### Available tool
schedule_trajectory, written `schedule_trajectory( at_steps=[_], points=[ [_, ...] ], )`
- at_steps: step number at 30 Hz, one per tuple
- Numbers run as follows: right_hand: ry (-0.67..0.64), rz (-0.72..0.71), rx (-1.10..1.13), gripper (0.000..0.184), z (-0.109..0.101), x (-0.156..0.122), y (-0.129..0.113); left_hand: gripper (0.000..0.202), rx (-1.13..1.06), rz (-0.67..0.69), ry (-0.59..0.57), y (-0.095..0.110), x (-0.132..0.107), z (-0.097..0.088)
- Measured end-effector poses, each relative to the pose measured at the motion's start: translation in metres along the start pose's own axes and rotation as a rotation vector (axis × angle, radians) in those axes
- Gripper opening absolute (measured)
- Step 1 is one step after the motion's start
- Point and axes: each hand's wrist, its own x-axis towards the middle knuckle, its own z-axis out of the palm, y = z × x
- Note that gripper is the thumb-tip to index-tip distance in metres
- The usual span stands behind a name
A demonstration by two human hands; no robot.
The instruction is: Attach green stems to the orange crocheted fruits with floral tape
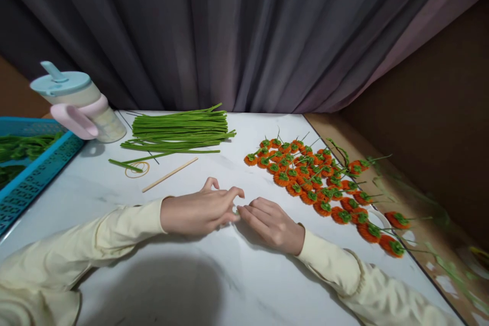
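Observation:
My left hand (204, 209) and my right hand (269, 223) meet over the white table, fingertips almost touching. Both are closed in a pinch around something tiny with a hint of green, too small and covered to name. My left index and middle fingers are bent and lifted. Behind my hands lies a bundle of green chenille stems (179, 128). To the right spread many small orange chenille persimmons (301, 170) with green tops and thin wire stalks.
A wooden stick (170, 174) and thin rubber bands (137, 170) lie near the stems. At left stand a tumbler (109, 125) with blue lid and pink handle, and a blue basket (36, 186) holding green pieces. White tape roll (378, 220) at right; dark curtain (214, 35) behind.

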Motion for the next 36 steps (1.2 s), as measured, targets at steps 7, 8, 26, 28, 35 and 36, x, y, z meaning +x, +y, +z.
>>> schedule_trajectory(
  at_steps=[7, 8, 26, 28, 35, 36],
  points=[
    [0.007, 0.139, 0.164, 0.019, 0.003, 0.001, -0.001, 0.034, 0.287, 0.124, 0.193, 0.002, -0.002, 0.008],
    [0.003, 0.149, 0.171, 0.018, 0.003, 0.001, 0.0, 0.036, 0.291, 0.132, 0.204, 0.002, -0.001, 0.009],
    [0.025, 0.038, 0.033, 0.019, 0.003, -0.003, 0.0, 0.047, 0.015, 0.069, 0.069, -0.004, 0.005, 0.009],
    [0.023, 0.071, 0.04, 0.019, 0.004, -0.002, 0.0, 0.038, 0.043, 0.04, 0.059, -0.003, 0.004, 0.009],
    [0.026, 0.226, 0.143, 0.014, 0.005, 0.002, -0.001, 0.026, 0.126, 0.05, 0.123, -0.001, 0.003, 0.013],
    [0.025, 0.247, 0.153, 0.015, 0.005, 0.002, -0.002, 0.029, 0.127, 0.064, 0.129, -0.002, 0.003, 0.013]
  ],
)
